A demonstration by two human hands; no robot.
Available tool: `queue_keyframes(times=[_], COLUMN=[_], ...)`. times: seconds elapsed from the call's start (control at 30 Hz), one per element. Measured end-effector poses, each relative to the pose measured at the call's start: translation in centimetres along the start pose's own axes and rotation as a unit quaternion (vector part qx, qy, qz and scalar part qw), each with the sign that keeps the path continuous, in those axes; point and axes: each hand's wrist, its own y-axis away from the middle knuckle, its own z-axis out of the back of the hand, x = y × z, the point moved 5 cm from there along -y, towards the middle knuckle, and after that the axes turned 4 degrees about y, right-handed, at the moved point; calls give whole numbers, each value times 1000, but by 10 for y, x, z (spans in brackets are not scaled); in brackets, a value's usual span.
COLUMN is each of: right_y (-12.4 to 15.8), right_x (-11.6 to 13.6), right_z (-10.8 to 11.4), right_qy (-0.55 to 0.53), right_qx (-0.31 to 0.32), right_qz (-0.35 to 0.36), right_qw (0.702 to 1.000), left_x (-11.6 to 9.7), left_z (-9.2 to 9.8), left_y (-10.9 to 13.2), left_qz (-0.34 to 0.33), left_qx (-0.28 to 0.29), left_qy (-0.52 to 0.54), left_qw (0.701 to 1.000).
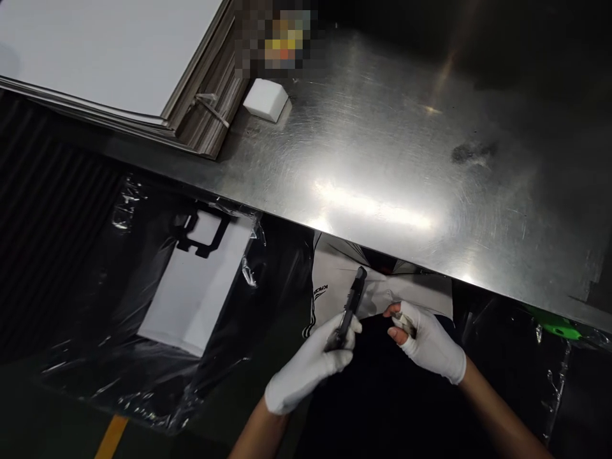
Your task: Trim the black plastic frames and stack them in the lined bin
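Observation:
My left hand (315, 363), in a white glove, is closed round a long narrow black plastic part (352, 303). The part is tilted, its upper end pointing away from me toward the table edge. My right hand (425, 341) wears a white glove with thumb and forefinger tips bare. It pinches a small whitish and dark object (405, 324), too small to name. A gap separates the hands, both over my lap on the near side of the metal table (382, 146).
On the table's left lies a stack of white-topped sheets (105, 51), with a white block (266, 99) beside it. Below, a clear plastic bag (124, 382) holds a white board (191, 299) and black frame (210, 245). A green item (559, 325) is at right.

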Motion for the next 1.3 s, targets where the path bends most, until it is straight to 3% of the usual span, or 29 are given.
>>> queue_keyframes(times=[0.1, 0.23, 0.33, 0.43, 0.5, 0.63, 0.9, 1.3], right_y=[8, 17, 17, 10, 2, -26, -65, -63], right_x=[0, 9, 28, 49, 59, 73, 97, 104], right_z=[15, 29, 41, 59, 71, 86, 80, 83], right_qy=[36, 69, 90, 141, 211, 340, 485, 508], right_qx=[-49, -71, -92, -168, -218, -233, -79, -107], right_qz=[-16, -18, 16, 6, -19, -31, -54, -39], right_qw=[998, 995, 992, 976, 953, 911, 869, 854], left_x=[-25, -87, -137, -180, -197, -209, -208, -205], left_z=[9, 7, -4, -16, -25, -38, -54, -51], left_y=[26, 45, 29, -6, -29, -54, -53, -53], left_qz=[-59, -120, -128, -184, -187, -154, -156, -154], left_qx=[13, 34, 37, 31, 40, 59, 30, 29], left_qy=[41, 37, 13, -29, -50, -75, -183, -156], left_qw=[997, 992, 991, 982, 980, 983, 970, 975])
